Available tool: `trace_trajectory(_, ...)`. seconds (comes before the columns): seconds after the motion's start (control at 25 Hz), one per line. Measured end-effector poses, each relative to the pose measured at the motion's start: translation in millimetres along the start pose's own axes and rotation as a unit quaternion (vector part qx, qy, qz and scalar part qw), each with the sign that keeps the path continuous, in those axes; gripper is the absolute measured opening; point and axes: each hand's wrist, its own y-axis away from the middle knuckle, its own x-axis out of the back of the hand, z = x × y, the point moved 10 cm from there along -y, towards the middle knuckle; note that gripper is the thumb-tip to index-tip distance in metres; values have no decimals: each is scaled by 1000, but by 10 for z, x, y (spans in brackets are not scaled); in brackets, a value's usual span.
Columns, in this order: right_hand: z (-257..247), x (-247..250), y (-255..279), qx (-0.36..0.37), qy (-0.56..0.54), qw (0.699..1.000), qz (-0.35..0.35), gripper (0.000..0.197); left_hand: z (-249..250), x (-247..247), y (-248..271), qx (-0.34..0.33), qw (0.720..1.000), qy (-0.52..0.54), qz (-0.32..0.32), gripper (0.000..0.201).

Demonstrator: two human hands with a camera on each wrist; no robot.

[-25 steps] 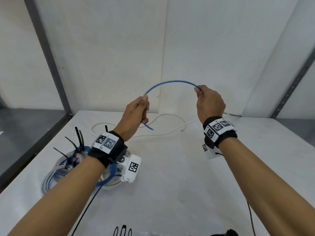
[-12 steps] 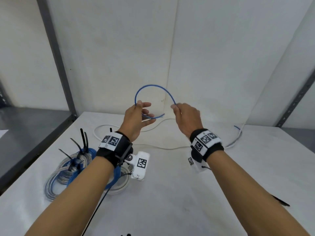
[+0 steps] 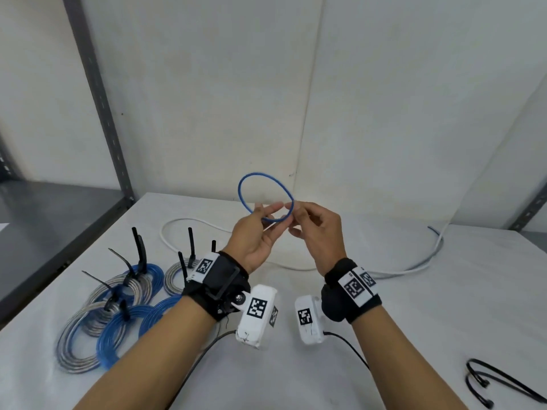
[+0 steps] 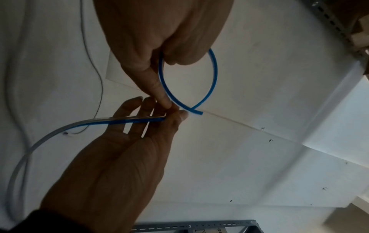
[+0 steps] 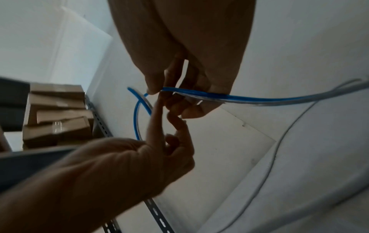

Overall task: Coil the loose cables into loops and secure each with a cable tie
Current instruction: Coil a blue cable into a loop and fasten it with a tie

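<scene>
A thin blue cable (image 3: pixel 260 174) is bent into one small round loop, held up above the white table (image 3: pixel 429 335) near the back wall. My left hand (image 3: pixel 268 213) holds the loop's lower left, the strand passing between thumb and fingers (image 4: pixel 157 82). My right hand (image 3: pixel 296 213) pinches the cable where the loop crosses itself. In the left wrist view the cable's (image 4: pixel 216 72) short free end pokes past that crossing. In the right wrist view the rest of the cable (image 5: pixel 259 100) trails off to the right, down to the table.
Several coiled cables (image 3: pixel 118 306) in blue and silver, bound with black ties, lie at the table's left. A loose pale cable (image 3: pixel 414 266) snakes along the back. Loose black cable ties (image 3: pixel 485 383) lie at the front right. A grey shelf post (image 3: pixel 97 96) stands at the left.
My hands have come together, closing the wide blue arc into a small full loop. The right hand moved left until it met the left hand's fingers.
</scene>
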Motion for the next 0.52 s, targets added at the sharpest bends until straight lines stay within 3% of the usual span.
trace_trajectory(0.12, 29, -22, -7, 5, -31, 1000, -4, 18, -38, 78, -97, 4, 999, 45, 27, 45)
trace_trajectory(0.52, 92, -130, 33, 65, 43, 997, 1, 15, -266, 414, -333, 61, 989, 97, 96, 17)
